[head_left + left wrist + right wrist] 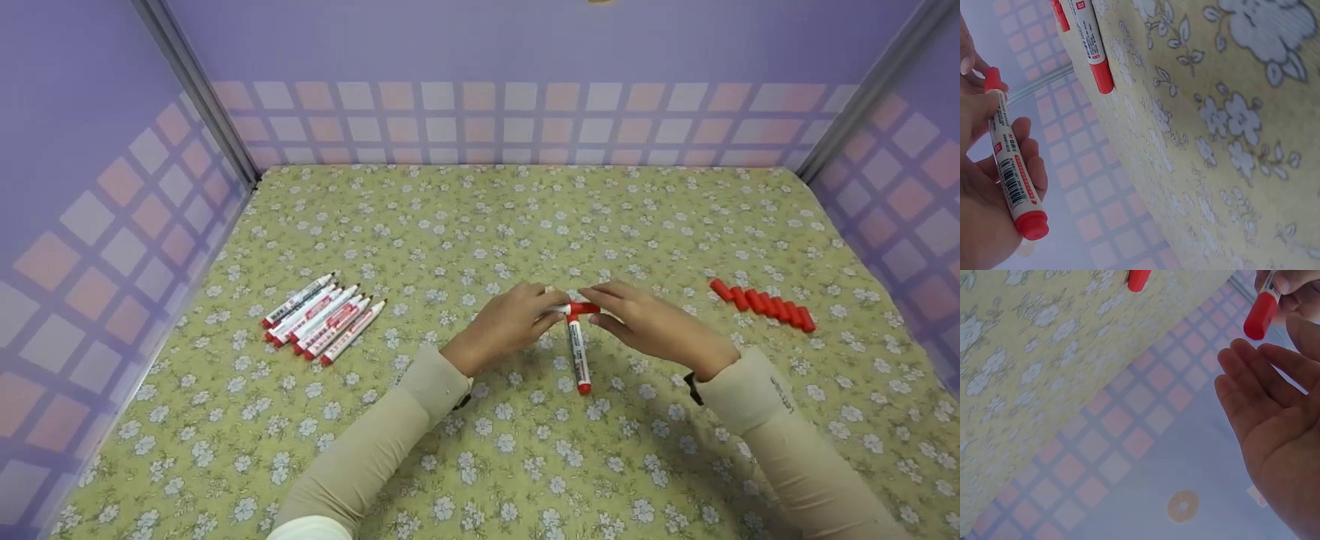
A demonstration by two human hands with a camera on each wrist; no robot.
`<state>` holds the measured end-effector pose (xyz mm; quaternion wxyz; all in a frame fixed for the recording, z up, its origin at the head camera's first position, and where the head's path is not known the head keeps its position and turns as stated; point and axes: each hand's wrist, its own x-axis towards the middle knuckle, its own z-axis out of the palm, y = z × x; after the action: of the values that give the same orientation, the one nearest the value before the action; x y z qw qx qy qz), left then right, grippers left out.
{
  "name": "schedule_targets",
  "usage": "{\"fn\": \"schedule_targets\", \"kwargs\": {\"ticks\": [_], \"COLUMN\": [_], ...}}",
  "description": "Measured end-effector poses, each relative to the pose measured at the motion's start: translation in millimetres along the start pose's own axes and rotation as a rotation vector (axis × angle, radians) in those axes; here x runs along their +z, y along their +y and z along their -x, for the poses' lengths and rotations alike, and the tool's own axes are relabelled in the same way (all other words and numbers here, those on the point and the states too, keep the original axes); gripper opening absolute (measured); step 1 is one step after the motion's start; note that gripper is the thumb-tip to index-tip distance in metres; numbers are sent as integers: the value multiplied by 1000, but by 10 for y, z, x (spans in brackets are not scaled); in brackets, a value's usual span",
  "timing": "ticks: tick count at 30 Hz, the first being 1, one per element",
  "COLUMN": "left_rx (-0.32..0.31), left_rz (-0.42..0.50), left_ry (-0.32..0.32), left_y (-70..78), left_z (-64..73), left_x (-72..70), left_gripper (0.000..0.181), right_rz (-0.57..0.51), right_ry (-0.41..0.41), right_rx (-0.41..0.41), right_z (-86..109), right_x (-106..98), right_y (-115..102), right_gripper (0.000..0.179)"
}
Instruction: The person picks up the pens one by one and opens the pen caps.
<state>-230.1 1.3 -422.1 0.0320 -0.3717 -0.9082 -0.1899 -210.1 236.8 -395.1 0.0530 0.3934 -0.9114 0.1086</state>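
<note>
My left hand (pixel 506 326) grips a white marker (pixel 1013 160) with red ends; its barcode label shows in the left wrist view. The marker's red cap (pixel 1261 316) points toward my right hand (pixel 652 322). In the right wrist view, my right hand's fingers are extended and slightly bent beside the cap, with no grip on it visible. Below both hands, a second white marker (pixel 578 352), red at both ends, lies on the flowered cloth.
Several uncapped white markers (pixel 319 322) lie side by side on the left, tips pointing away. Several red caps (pixel 765 305) form a slanted row on the right. A flowered cloth (pixel 480 225) covers the table, enclosed by purple checked walls (pixel 480 45).
</note>
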Motion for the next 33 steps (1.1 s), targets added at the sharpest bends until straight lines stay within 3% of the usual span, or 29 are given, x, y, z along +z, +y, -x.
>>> {"fn": "schedule_targets", "kwargs": {"ticks": [4,9,15,20,30,33], "left_rx": [50,126,221,264,238,193], "left_rz": [-24,-64,-210,-214,-133,-36], "left_ry": [42,102,168,196,164,127], "left_y": [16,30,28,16,-1,-5], "left_z": [43,66,75,86,123,122], "left_x": [-17,-26,-8,8,5,0], "left_gripper": [29,27,25,24,22,24], "right_rz": [12,71,169,189,212,263], "right_ry": [-3,63,92,91,158,191], "right_rx": [-40,-83,-79,-72,-112,-132], "right_z": [-47,-110,-183,-223,-227,-228], "right_x": [36,108,159,155,204,212], "right_y": [-66,-129,-210,-243,-239,-238], "right_gripper": [41,36,20,16,10,9]}}
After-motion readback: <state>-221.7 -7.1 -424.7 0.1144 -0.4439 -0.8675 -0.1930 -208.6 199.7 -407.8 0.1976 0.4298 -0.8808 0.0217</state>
